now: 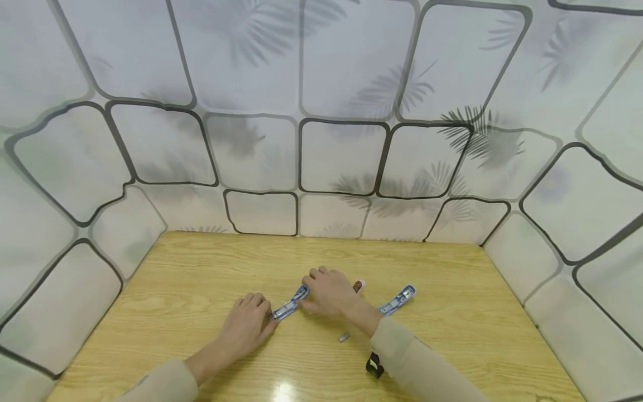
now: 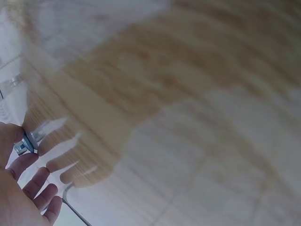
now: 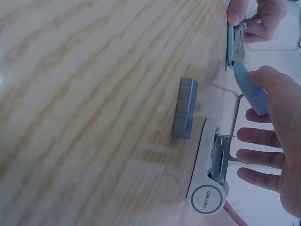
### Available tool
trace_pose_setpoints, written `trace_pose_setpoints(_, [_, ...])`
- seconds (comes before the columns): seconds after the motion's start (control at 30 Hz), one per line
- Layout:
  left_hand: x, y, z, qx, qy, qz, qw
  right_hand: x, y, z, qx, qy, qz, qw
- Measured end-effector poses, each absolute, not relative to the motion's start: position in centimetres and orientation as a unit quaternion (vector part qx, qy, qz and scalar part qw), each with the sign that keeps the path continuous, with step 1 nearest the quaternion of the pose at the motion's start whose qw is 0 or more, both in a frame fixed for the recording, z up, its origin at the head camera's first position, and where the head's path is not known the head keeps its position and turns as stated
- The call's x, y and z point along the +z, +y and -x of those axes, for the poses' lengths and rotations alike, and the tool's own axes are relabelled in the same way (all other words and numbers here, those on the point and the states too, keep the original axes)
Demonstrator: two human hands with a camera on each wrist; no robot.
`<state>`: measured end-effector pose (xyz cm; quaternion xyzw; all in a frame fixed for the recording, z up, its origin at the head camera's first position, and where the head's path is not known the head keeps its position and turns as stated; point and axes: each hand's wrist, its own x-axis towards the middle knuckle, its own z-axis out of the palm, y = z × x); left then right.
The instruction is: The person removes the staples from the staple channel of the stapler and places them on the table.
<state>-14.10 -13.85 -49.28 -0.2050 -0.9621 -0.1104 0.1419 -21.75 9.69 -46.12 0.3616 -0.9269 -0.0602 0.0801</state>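
Note:
A blue stapler [image 1: 289,304], opened out with its metal inside showing, lies between the two hands. My left hand [image 1: 245,324] pinches its near end between thumb and index finger, the other fingers loosely spread [image 2: 33,183]. At the far end, my right hand [image 1: 329,293] grips the blue handle [image 3: 249,89] with thumb and index finger. The right hand's remaining fingers [image 3: 256,136] extend free of it. A grey strip of staples [image 3: 184,108] lies on the table beside a pale stapler [image 3: 207,188] with a round logo.
Right of the right hand, another opened blue stapler [image 1: 397,300] lies on the wooden table [image 1: 216,262]. A small brown and pink object [image 1: 359,286] shows behind the right wrist. A black object [image 1: 374,365] is by the right sleeve. Patterned cloth walls [image 1: 261,151] enclose the table's back and sides.

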Motion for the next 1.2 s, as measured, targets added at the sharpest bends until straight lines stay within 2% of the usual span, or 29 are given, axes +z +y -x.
trace_pose_setpoints(0.37, [-49.2, -13.5, 14.0, -0.107, -0.963, 0.202, 0.144, -46.2, 10.3, 21.6, -0.039, -0.938, -0.337, 0.066])
trace_pose_setpoints(0.5, [-49.3, -13.5, 14.0, -0.109, -0.964, 0.198, 0.141, -45.8, 10.6, 21.0, 0.008, -0.951, -0.304, 0.058])
trace_pose_setpoints(0.73, [-49.3, -13.5, 13.9, -0.117, -0.964, 0.193, 0.143, -45.1, 10.8, 19.5, 0.133, -0.953, -0.26, 0.086])
trace_pose_setpoints(1.2, [-49.5, -13.6, 14.2, -0.103, -0.962, 0.202, 0.15, -46.0, 9.0, 17.9, 0.377, -0.908, -0.179, 0.003])
